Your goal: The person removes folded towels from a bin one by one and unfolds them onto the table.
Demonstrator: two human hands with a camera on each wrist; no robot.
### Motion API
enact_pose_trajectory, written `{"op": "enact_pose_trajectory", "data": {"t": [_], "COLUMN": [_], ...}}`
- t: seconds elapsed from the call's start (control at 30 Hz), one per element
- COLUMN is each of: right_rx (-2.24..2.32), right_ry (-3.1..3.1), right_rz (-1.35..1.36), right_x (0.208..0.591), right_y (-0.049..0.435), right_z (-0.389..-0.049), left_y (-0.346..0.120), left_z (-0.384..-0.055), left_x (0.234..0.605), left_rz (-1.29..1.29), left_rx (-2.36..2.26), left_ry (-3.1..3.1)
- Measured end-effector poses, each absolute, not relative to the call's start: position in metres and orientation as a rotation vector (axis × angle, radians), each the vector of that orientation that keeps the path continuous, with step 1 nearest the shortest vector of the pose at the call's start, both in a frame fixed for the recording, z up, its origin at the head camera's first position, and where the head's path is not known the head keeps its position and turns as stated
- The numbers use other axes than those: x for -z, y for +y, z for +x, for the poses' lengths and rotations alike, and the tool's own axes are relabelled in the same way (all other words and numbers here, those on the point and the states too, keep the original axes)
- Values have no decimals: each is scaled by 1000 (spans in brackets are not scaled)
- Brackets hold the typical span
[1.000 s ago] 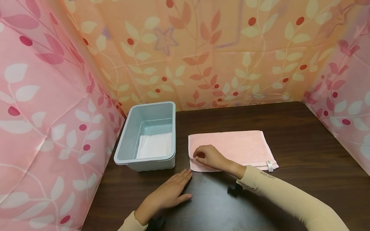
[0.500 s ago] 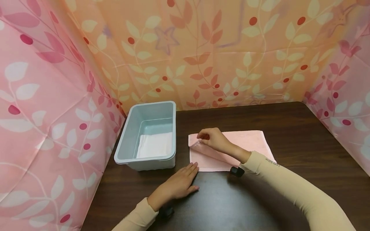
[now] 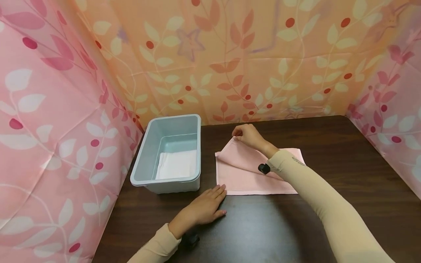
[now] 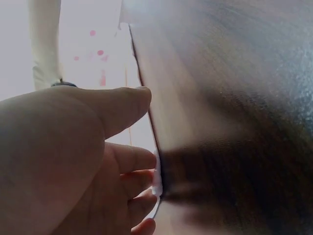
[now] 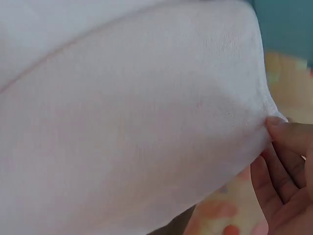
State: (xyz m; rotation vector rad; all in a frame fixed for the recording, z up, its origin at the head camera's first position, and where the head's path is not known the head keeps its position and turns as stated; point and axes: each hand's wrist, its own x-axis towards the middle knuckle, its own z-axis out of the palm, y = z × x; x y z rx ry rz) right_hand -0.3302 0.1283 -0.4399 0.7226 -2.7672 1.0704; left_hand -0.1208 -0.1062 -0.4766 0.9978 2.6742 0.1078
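A pink towel [image 3: 253, 182] lies on the dark table, with its upper layer lifted at the left end. My right hand [image 3: 251, 137] pinches a corner of that layer between thumb and fingers, raised above the towel's far side. In the right wrist view the raised towel [image 5: 132, 127] fills most of the picture, its corner in the fingertips of the right hand [image 5: 286, 171]. My left hand [image 3: 204, 206] lies with straight fingers, the fingertips on the towel's near left corner. The left wrist view shows the left hand [image 4: 83, 147] at the towel's edge.
A light blue plastic tub [image 3: 141, 160] stands left of the towel, with a folded white cloth [image 3: 177, 164] inside. The dark wooden table [image 3: 345, 164] extends to the right. Floral curtains [image 3: 243, 62] hang behind and on both sides.
My right hand has moved away from me, lifting the towel's upper layer by its corner and uncovering more of the layer beneath. My left hand has slid slightly right onto the near corner.
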Motion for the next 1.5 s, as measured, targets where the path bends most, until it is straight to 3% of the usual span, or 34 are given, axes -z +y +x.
{"op": "enact_pose_trajectory", "data": {"t": [0.3, 0.7, 0.93, 1.2, 1.5], "right_rx": [-1056, -622, -564, -651, -768], "right_ry": [-2837, -2979, -2969, -3018, -3062], "right_rz": [532, 398, 460, 662, 684], "right_x": [461, 483, 455, 405, 426], "right_y": [131, 133, 142, 198, 288], "right_z": [-363, -363, -357, -317, -241], "left_y": [-106, -103, -102, -98, -82], "left_z": [-122, -121, -121, -119, -124], "left_x": [478, 476, 476, 471, 474], "left_rz": [1008, 1014, 1005, 976, 1107], "left_rx": [-99, -43, -34, -52, -152], "left_ry": [2698, 2691, 2692, 2704, 2673]}}
